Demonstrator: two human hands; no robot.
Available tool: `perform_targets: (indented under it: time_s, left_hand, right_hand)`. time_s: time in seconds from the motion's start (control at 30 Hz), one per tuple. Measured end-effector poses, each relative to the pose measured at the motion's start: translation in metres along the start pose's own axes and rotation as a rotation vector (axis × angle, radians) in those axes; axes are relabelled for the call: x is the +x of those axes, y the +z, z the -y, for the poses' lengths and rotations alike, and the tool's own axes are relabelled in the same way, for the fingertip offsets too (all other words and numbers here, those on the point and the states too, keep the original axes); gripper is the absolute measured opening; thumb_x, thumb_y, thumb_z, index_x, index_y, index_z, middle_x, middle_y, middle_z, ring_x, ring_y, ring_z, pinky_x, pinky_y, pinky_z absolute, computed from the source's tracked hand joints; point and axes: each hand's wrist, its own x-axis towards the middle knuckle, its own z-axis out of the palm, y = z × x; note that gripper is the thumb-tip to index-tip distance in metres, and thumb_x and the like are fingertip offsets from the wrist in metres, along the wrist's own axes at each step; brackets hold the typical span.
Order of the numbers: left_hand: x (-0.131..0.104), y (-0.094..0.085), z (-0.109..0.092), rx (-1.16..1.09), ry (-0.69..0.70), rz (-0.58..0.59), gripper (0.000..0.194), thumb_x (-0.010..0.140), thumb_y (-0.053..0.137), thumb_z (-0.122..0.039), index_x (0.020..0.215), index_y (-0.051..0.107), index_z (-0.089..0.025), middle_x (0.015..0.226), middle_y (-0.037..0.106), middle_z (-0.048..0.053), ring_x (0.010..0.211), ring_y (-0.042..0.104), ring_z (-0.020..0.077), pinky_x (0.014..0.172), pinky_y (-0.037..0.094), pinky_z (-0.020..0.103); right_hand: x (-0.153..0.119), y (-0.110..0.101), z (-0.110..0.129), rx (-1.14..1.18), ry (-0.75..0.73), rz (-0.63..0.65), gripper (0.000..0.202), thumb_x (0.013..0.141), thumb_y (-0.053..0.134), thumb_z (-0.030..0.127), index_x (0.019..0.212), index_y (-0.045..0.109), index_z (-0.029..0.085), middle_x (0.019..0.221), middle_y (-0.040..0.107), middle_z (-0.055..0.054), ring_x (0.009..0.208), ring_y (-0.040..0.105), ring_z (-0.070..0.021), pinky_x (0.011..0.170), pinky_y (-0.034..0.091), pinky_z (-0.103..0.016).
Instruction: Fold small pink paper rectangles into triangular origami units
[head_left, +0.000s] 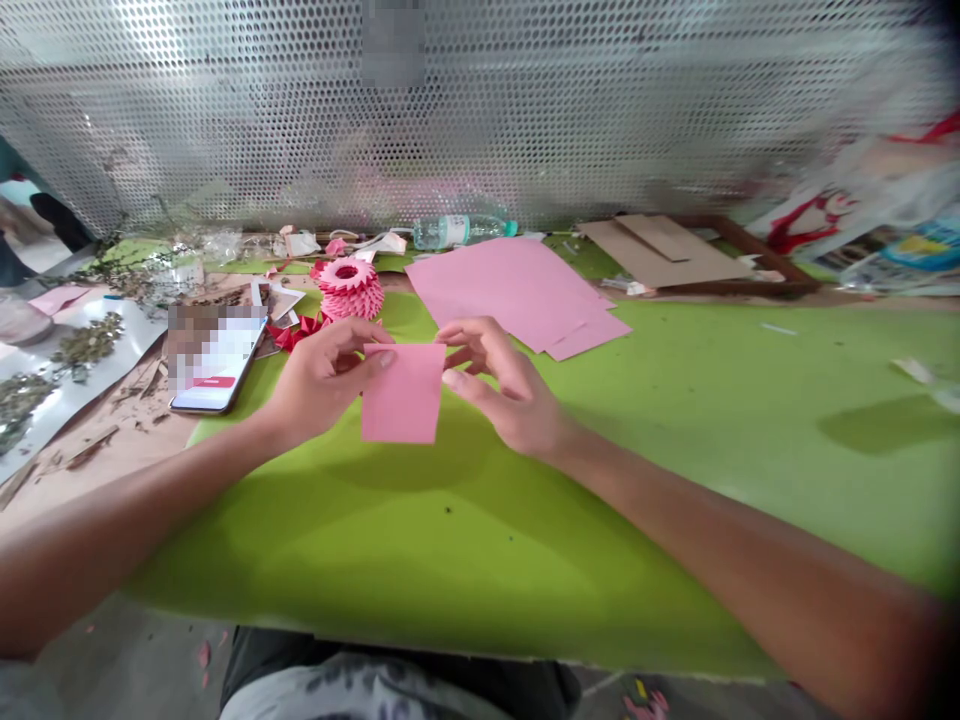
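A small pink paper rectangle [402, 400] is held up above the green table surface [480, 560]. My left hand [322, 378] pinches its upper left corner, with the thumb lying on the front. At the paper's right edge is my right hand [510, 388], its thumb and fingers apart; whether a fingertip touches the edge cannot be made out. Behind my left hand stands a folded pink paper piece [350, 290] with a round opening on top, and red folded pieces [300, 332] lie beside it. Large pink sheets [510, 290] lie beyond my right hand.
A phone [221, 362] lies at the left, near dried plants on white plastic [45, 400]. At the back are a clear bottle [457, 231], cardboard [660, 252] in a wooden frame and a perforated metal panel [480, 120]. Plastic bags [862, 220] are at the right.
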Motion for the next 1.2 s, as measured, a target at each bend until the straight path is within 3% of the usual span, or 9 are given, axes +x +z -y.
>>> perform_targets:
  time_s: [0.17, 0.27, 0.43, 0.53, 0.7, 0.8, 0.97, 1.1, 1.2]
  left_hand:
    - [0.004, -0.001, 0.001, -0.201, -0.082, -0.004, 0.031, 0.086, 0.067, -0.027, 0.114, 0.054, -0.02, 0.075, 0.064, -0.002, 0.055, 0.052, 0.0084, 0.046, 0.034, 0.017]
    - [0.005, 0.0, 0.003, -0.23, -0.095, 0.002, 0.023, 0.084, 0.069, -0.029, 0.103, 0.06, -0.02, 0.074, 0.062, -0.002, 0.06, 0.053, 0.0091, 0.05, 0.037, 0.018]
    - [0.006, 0.002, 0.008, -0.247, -0.156, -0.008, 0.016, 0.084, 0.069, -0.032, 0.086, 0.067, -0.017, 0.093, 0.07, 0.005, 0.068, 0.055, 0.0099, 0.055, 0.042, 0.019]
    - [0.006, 0.001, 0.007, -0.283, -0.18, 0.051, 0.02, 0.087, 0.066, -0.035, 0.094, 0.071, -0.017, 0.097, 0.071, 0.006, 0.069, 0.059, 0.011, 0.06, 0.048, 0.022]
    - [0.001, -0.002, 0.004, -0.21, -0.008, 0.141, 0.041, 0.084, 0.071, -0.041, 0.118, 0.067, -0.018, 0.114, 0.07, 0.008, 0.087, 0.066, 0.0168, 0.075, 0.055, 0.027]
    - [-0.002, 0.0, 0.005, -0.14, 0.102, 0.102, 0.047, 0.079, 0.078, -0.032, 0.121, 0.063, -0.016, 0.121, 0.068, 0.011, 0.096, 0.068, 0.019, 0.081, 0.057, 0.028]
    - [-0.002, 0.006, 0.008, -0.012, 0.118, -0.044, 0.031, 0.088, 0.068, -0.027, 0.116, 0.063, -0.014, 0.099, 0.071, 0.008, 0.078, 0.068, 0.0138, 0.065, 0.056, 0.022]
    - [-0.004, 0.007, 0.007, 0.053, 0.136, 0.003, 0.03, 0.088, 0.066, -0.023, 0.116, 0.067, -0.015, 0.11, 0.072, 0.01, 0.085, 0.069, 0.0158, 0.072, 0.057, 0.024]
    - [-0.006, 0.006, 0.005, 0.141, 0.154, 0.055, 0.028, 0.09, 0.064, -0.024, 0.116, 0.07, -0.017, 0.109, 0.074, 0.009, 0.086, 0.069, 0.0161, 0.074, 0.056, 0.024]
  right_hand:
    - [0.0, 0.001, 0.002, 0.154, 0.085, 0.079, 0.043, 0.092, 0.064, 0.033, 0.13, 0.044, 0.027, 0.095, 0.069, -0.002, 0.079, 0.069, -0.0169, 0.071, 0.055, -0.032]
    - [0.0, 0.001, 0.002, 0.062, -0.094, 0.118, 0.021, 0.094, 0.056, 0.019, 0.114, 0.06, 0.024, 0.088, 0.069, -0.002, 0.075, 0.068, -0.0146, 0.066, 0.054, -0.028]
    - [0.0, 0.002, 0.005, -0.062, -0.347, 0.142, 0.018, 0.09, 0.06, 0.012, 0.1, 0.071, 0.022, 0.097, 0.072, -0.005, 0.075, 0.066, -0.0134, 0.065, 0.054, -0.026]
    - [0.0, 0.004, 0.008, -0.053, -0.261, 0.029, 0.006, 0.089, 0.069, 0.025, 0.09, 0.073, 0.021, 0.089, 0.074, -0.004, 0.071, 0.065, -0.0136, 0.06, 0.053, -0.026]
    - [0.001, 0.006, 0.009, -0.01, -0.016, -0.139, 0.019, 0.088, 0.071, 0.039, 0.085, 0.072, 0.02, 0.078, 0.072, -0.002, 0.067, 0.065, -0.0145, 0.059, 0.051, -0.026]
    - [0.002, 0.006, 0.007, 0.084, 0.051, -0.107, 0.023, 0.087, 0.071, 0.042, 0.086, 0.068, 0.019, 0.077, 0.07, -0.001, 0.065, 0.066, -0.0141, 0.058, 0.052, -0.026]
    - [-0.001, 0.009, 0.007, 0.11, 0.072, -0.069, 0.033, 0.086, 0.073, 0.043, 0.105, 0.058, 0.021, 0.088, 0.072, -0.001, 0.065, 0.067, -0.0141, 0.059, 0.053, -0.026]
    - [-0.002, 0.01, 0.008, 0.058, 0.062, -0.082, 0.044, 0.09, 0.067, 0.044, 0.127, 0.054, 0.024, 0.089, 0.072, -0.001, 0.06, 0.067, -0.0133, 0.054, 0.051, -0.026]
    - [-0.002, 0.01, 0.007, 0.025, 0.028, -0.089, 0.03, 0.092, 0.065, 0.044, 0.113, 0.066, 0.021, 0.083, 0.072, -0.002, 0.06, 0.066, -0.013, 0.056, 0.052, -0.026]
